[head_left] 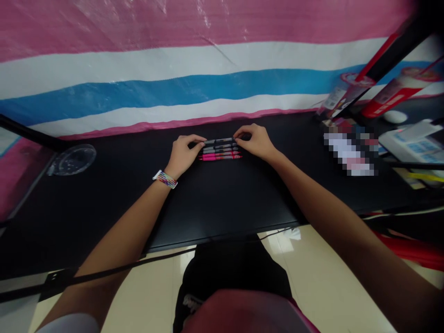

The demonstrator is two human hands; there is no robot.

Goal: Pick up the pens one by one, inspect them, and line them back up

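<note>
Several pens lie side by side in a tight stack on a black table. Nearest me is a pink pen, with grey-and-black pens beyond it. The farthest one is a dark pen. My left hand has thumb and forefinger closed at that pen's left end. At its right end, my right hand pinches with thumb and forefinger. Whether the pen is lifted or resting on the table I cannot tell. A colourful woven band circles my left wrist.
A clear plastic lid lies at the left. On the right stand two drink cups with straws, one clear and one red, beside a white mouse. A striped sheet hangs behind the table.
</note>
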